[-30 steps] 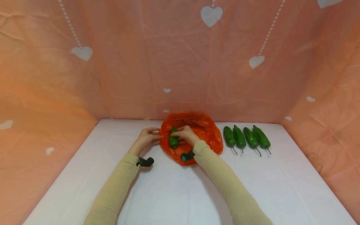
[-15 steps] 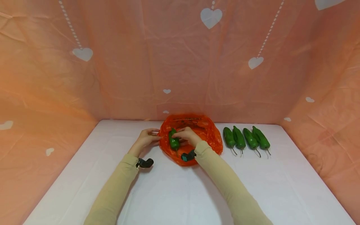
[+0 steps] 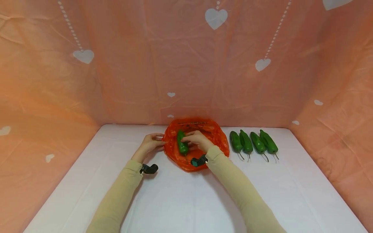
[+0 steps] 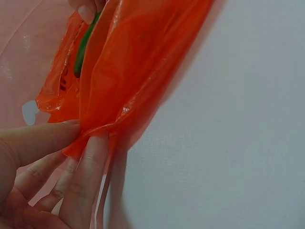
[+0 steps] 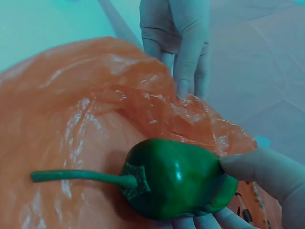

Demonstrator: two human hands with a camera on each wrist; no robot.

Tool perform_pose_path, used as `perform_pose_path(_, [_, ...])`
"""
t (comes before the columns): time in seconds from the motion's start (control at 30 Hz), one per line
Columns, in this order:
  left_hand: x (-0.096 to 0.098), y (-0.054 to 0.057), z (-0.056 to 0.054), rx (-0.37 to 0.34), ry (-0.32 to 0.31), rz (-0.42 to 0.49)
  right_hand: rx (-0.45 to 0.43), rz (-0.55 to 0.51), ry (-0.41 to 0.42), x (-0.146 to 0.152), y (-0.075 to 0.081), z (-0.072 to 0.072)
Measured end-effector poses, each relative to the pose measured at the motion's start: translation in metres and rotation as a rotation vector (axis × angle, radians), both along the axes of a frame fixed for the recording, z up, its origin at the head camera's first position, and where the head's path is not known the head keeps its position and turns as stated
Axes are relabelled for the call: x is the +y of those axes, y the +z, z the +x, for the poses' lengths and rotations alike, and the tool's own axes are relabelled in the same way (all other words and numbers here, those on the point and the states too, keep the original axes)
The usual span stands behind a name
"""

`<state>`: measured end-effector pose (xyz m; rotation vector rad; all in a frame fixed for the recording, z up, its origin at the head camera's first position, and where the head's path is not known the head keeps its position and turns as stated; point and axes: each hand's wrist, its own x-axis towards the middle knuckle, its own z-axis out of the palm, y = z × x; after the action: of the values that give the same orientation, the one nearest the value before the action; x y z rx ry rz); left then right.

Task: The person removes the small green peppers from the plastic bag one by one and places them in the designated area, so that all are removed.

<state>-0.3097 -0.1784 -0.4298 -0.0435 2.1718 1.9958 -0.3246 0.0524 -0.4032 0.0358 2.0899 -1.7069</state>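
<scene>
An orange-red plastic bag (image 3: 209,142) lies spread with its mouth facing up near the back of the white table. Its left edge is pinched between thumb and finger of my left hand (image 3: 150,144), which the left wrist view shows close up at the bag's rim (image 4: 97,129). My right hand (image 3: 198,140) reaches over the bag and holds a green pepper (image 3: 182,145) by its side. In the right wrist view the pepper (image 5: 171,179) has its long stem pointing left, thumb on one side and fingers beneath. The bag's plastic is right below it.
Several green peppers (image 3: 246,142) lie in a row on the white table (image 3: 180,200), right of the bag, stems toward me. A pink curtain (image 3: 186,64) with white hearts encloses the back and sides.
My right hand and its pepper have shifted slightly to the right over the bag. My left hand stays at the bag's left edge, and the row of peppers is unchanged.
</scene>
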Motion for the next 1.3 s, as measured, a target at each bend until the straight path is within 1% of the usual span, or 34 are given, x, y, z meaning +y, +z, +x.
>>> perform_pose_path(0.17, [-0.001,-0.001,-0.002,-0.015,0.005,-0.026,0.001,-0.014,-0.015,0.006,0.002,-0.002])
perform_pose_path(0.37, [-0.001,0.0,-0.002,-0.021,0.008,-0.038,0.054,-0.042,-0.04,0.012,0.005,-0.002])
perform_pose_path(0.53, [-0.001,-0.001,-0.002,-0.016,0.005,-0.032,0.067,-0.084,-0.052,0.02,0.009,-0.002])
perform_pose_path(0.73, [-0.002,-0.002,-0.002,-0.011,0.0,-0.038,0.071,-0.146,-0.045,0.032,0.015,-0.001])
perform_pose_path(1.0, [-0.001,0.0,-0.001,-0.01,0.003,-0.053,0.097,-0.183,-0.02,0.05,0.032,0.004])
perform_pose_path(1.1, [-0.001,-0.001,-0.001,-0.015,0.003,-0.056,0.101,-0.192,-0.028,0.058,0.038,0.005])
perform_pose_path(1.23, [-0.001,-0.001,-0.002,-0.014,0.002,-0.056,0.11,-0.163,-0.029,0.072,0.046,0.007])
perform_pose_path(1.3, [-0.001,0.0,-0.002,-0.009,-0.001,-0.053,0.121,-0.153,-0.014,0.08,0.05,0.01])
